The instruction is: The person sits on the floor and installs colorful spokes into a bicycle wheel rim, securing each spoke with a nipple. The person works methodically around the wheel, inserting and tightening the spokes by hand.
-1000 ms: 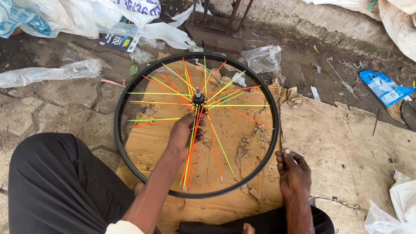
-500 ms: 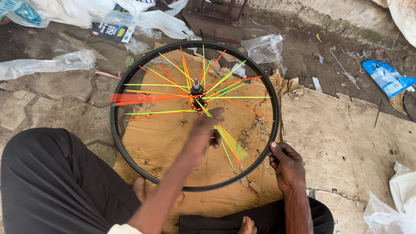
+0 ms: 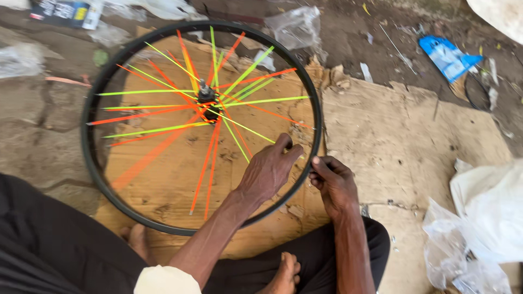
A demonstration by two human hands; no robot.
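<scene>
**Both hands meet at the four o'clock edge of a bicycle wheel**

The left hand reaches in through the spokes, fingers curled and closed down at the inner side of the black rim, at about four o'clock on the wheel; whether the fingertips pinch a spoke end or a nipple there is hidden by the knuckles. The right hand sits just outside the same stretch of rim, thumb and fingers drawn together against its outer edge; something small may be held, but I cannot tell what. The two hands are nearly touching, with the rim between them.

The bicycle wheel lies flat on a sheet of brown cardboard, its hub at about eleven o'clock from the hands. Neon yellow-green spokes and orange spokes fan out from the hub; several orange ones toward six o'clock end short of the rim.

Work like this goes best, I judge, with the rim kept flat and steady by the outer hand while the inner one guides one spoke end squarely to its hole, with no bending of its neighbours.

As for holders: clear plastic bags lie about, one crumpled at twelve o'clock and a heap at four o'clock of the scene; their contents cannot be made out. A blue packet lies on the dirt at two o'clock
</scene>
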